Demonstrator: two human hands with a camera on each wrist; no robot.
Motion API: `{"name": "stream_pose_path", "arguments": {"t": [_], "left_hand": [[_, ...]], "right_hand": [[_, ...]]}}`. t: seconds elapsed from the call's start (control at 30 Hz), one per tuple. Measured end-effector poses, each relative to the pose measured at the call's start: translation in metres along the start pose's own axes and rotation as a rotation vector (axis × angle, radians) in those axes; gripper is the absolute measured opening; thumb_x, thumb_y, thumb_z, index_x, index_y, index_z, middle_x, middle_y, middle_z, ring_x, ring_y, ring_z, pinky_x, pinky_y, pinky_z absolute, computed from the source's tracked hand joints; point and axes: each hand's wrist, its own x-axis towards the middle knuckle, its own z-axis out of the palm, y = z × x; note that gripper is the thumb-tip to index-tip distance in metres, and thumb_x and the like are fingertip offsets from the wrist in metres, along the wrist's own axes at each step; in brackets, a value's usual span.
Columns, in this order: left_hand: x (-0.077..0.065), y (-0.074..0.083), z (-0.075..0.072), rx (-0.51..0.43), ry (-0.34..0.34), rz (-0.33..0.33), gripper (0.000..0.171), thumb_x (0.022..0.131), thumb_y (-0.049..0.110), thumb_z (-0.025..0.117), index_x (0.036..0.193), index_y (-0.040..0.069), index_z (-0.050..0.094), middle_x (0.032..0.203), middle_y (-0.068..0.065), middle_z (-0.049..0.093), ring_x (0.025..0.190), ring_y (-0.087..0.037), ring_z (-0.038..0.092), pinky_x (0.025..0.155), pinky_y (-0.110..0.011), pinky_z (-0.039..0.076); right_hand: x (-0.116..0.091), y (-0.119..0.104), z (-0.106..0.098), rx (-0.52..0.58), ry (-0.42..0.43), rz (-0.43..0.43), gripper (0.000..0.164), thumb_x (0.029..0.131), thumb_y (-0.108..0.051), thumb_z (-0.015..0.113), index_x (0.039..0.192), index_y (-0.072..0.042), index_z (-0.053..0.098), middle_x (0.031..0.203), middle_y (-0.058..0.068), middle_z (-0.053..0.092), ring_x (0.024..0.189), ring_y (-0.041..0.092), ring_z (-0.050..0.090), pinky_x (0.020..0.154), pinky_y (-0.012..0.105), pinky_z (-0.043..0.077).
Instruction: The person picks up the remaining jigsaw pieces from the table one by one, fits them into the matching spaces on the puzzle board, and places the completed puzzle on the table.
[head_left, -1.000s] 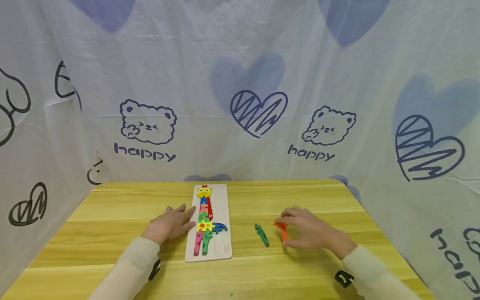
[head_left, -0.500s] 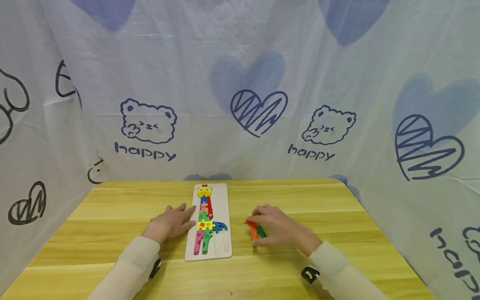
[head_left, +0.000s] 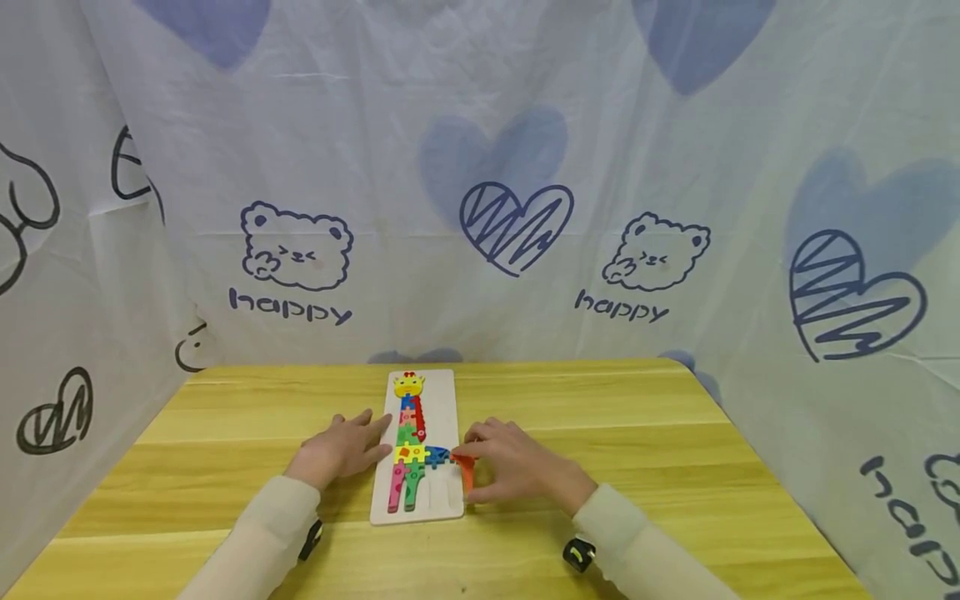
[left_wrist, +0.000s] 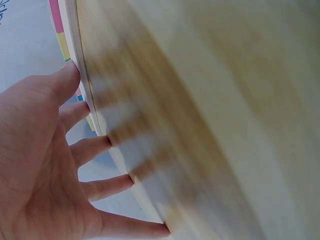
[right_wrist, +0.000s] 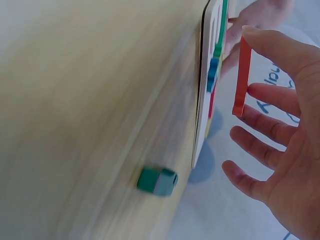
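Observation:
A giraffe jigsaw fills much of a white board [head_left: 441,408], its yellow head [head_left: 408,384] at the far end. Between thumb and fingertips my right hand [head_left: 517,460] pinches an orange puzzle piece [right_wrist: 242,77], raised over the board's right edge beside the blue piece [head_left: 437,455]. Spread fingers of my left hand [head_left: 339,450] rest along the board's left edge, as the left wrist view also shows. A loose green puzzle piece [right_wrist: 157,181] lies on the table in the right wrist view; my right hand hides it in the head view.
The board lies on a light wooden table [head_left: 615,400]. A white curtain [head_left: 405,275] printed with hearts and bears hangs behind the table and along both sides. An uncovered pale recess [head_left: 442,493] shows at the board's lower right.
My right hand has carried the orange puzzle piece leftward, past the green piece, to the board's right edge. My left hand has stayed in place at the board.

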Motion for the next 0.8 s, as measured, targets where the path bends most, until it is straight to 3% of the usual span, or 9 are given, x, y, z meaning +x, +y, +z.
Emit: {"name": "stream_pose_path", "arguments": {"t": [0.5, 0.8], "left_hand": [[0.003, -0.003, 0.002, 0.01, 0.003, 0.01, 0.065, 0.105, 0.051, 0.051, 0.162, 0.023, 0.036, 0.168, -0.022, 0.031, 0.147, -0.065, 0.025, 0.104, -0.085, 0.034], [0.004, -0.003, 0.0, 0.007, -0.006, 0.024, 0.065, 0.106, 0.051, 0.05, 0.162, 0.022, 0.035, 0.168, -0.023, 0.03, 0.147, -0.066, 0.025, 0.106, -0.084, 0.034]], "right_hand": [[0.028, -0.02, 0.015, -0.059, -0.052, 0.0, 0.06, 0.088, -0.06, 0.073, 0.138, -0.027, 0.067, 0.128, -0.003, 0.065, 0.108, 0.012, 0.052, 0.081, 0.02, 0.039], [0.038, -0.027, 0.021, -0.081, -0.08, 0.018, 0.059, 0.089, -0.061, 0.071, 0.138, -0.028, 0.067, 0.129, -0.004, 0.065, 0.108, 0.012, 0.052, 0.084, 0.023, 0.044]]}}
